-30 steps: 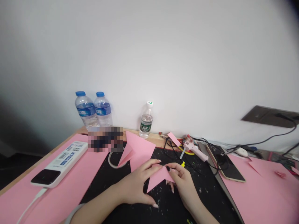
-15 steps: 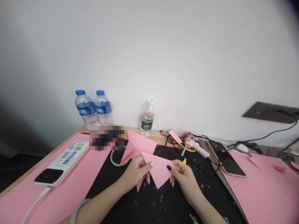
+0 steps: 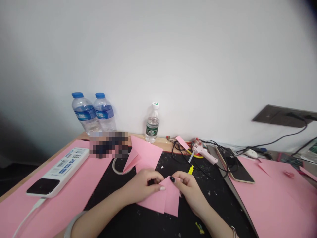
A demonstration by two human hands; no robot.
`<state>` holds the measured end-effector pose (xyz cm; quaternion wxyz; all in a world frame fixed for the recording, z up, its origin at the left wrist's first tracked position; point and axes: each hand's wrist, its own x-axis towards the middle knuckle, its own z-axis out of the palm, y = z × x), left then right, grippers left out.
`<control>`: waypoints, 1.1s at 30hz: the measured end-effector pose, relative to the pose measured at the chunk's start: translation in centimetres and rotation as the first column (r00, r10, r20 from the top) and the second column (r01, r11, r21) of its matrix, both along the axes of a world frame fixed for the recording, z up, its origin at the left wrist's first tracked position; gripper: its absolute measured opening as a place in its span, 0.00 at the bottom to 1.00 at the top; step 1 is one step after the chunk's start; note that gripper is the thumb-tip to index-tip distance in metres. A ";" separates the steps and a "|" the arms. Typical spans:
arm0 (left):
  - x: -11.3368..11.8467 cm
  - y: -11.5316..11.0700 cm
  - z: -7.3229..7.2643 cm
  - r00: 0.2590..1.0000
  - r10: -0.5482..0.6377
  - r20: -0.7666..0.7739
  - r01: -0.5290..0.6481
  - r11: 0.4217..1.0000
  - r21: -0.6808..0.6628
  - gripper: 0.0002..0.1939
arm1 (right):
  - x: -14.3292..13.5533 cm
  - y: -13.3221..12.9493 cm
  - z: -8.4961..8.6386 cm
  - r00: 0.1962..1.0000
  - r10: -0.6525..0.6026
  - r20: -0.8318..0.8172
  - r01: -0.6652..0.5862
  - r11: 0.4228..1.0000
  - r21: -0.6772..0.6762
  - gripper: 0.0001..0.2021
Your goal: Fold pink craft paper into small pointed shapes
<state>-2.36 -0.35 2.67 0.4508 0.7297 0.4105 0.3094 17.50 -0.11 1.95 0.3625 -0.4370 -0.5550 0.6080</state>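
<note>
A piece of folded pink paper [image 3: 163, 200] is held between both hands above the black mat [image 3: 128, 219]. My left hand [image 3: 143, 186] pinches it from the left, thumb on top. At its upper right corner, my right hand [image 3: 187, 185] grips it with thumb and fingers. Two overlapping flaps with pointed lower corners hang toward me; the fingers behind the paper are partly hidden. Just beyond my left hand lies another folded pink paper [image 3: 148, 154], with a raised pleat on its left side.
A white power bank [image 3: 59, 173] rests on pink sheets at left. Two blue-capped bottles [image 3: 85, 114] and a small water bottle [image 3: 152, 127] stand by the wall. A pink glue gun [image 3: 204, 153], tangled black cables and a phone [image 3: 236, 167] lie to the right, beside more pink sheets [image 3: 269, 195].
The held paper has turned and come lower, from one flat pointed shape to two overlapping flaps. My hands have shifted their grip on it. The whole view has moved slightly.
</note>
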 end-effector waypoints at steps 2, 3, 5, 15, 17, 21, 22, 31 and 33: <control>0.4 -0.3 0.0 0.998 -0.031 0.056 0.036 0.996 -0.085 0.06 | -0.3 -0.3 0.0 0.998 0.059 -0.010 -0.059 0.998 -0.003 0.18; 0.5 -0.5 0.0 0.996 -0.036 0.084 0.046 0.991 -0.123 0.06 | -0.4 -0.4 0.0 0.997 0.075 -0.016 -0.075 0.997 -0.001 0.18; 0.6 -0.7 -0.2 0.991 -0.040 0.124 0.063 0.981 -0.185 0.07 | -0.5 -0.6 0.0 0.995 0.093 -0.025 -0.093 0.996 0.011 0.18; 1.0 -0.9 0.1 0.991 -0.063 0.119 0.078 0.988 -0.131 0.10 | -0.5 -1.0 -0.3 0.977 0.065 0.205 -0.116 0.963 0.245 0.18; 1.3 -1.1 0.1 0.994 -0.039 0.102 0.050 0.993 -0.106 0.12 | -0.8 -1.2 -0.3 0.978 0.017 0.210 -0.073 0.963 0.259 0.17; 1.9 -1.4 -0.3 0.993 0.068 0.092 -0.059 0.994 -0.094 0.13 | -1.4 -1.1 -0.8 0.987 -0.073 0.146 0.042 0.978 0.204 0.15; 2.0 -1.4 -0.4 0.993 0.081 0.088 -0.073 0.993 -0.096 0.13 | -1.4 -0.9 -1.0 0.989 -0.083 0.125 0.059 0.981 0.184 0.15; 2.3 -1.6 -0.7 0.994 0.090 0.067 -0.086 0.994 -0.069 0.16 | -1.5 -0.8 -1.3 0.975 -0.107 0.194 0.051 0.960 0.274 0.12; 2.5 -1.7 -0.8 0.992 0.110 0.060 -0.107 0.993 -0.049 0.16 | -1.7 -1.0 -1.1 0.967 -0.102 0.235 0.028 0.954 0.300 0.12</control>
